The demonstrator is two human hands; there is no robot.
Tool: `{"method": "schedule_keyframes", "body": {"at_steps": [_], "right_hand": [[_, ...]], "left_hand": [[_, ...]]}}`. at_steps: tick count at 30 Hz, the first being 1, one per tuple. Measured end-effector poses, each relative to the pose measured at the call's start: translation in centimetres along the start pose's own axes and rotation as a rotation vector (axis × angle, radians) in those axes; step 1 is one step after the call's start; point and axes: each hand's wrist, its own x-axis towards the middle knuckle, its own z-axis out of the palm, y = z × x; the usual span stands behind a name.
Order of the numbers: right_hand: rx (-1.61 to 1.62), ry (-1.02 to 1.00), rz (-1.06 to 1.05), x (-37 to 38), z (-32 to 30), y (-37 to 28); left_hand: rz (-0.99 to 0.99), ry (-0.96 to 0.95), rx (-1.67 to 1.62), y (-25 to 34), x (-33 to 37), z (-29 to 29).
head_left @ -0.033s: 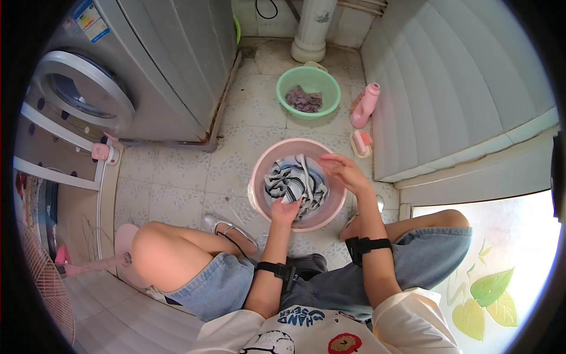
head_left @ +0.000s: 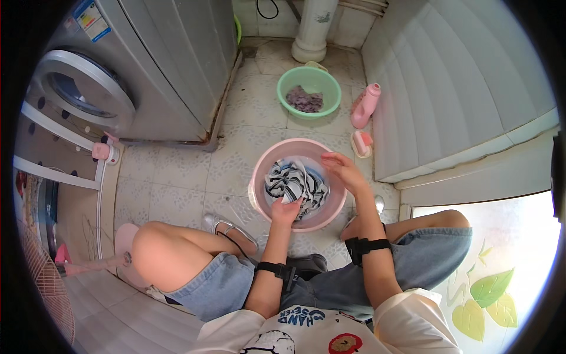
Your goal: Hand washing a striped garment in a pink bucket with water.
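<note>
In round pink basin [head_left: 295, 147] | striped cloth [head_left: 282, 180] (crumpled) | left hand [head_left: 285, 210] touching

– What changed near the frame's middle?
– The upper fold of the cloth [head_left: 295, 184] has sunk; more of the basin [head_left: 295, 146] shows inside, toward upper right.
– And the right hand [head_left: 346, 174]?
– Its fingertips look sharper and sit slightly farther right.
</note>
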Motion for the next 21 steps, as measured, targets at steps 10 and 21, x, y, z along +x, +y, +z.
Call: {"method": "schedule_keyframes", "body": {"at_steps": [10, 21], "right_hand": [[-1.031, -0.029, -0.552, 1.7, 6.7, 4.8], [-0.942, -0.037, -0.354, 1.0, 4.5, 3.2]], "left_hand": [[-0.093, -0.315, 0.506, -1.8, -2.2, 3.3], [-0.018, 0.133, 0.940, 1.5, 0.3, -0.9]]}}
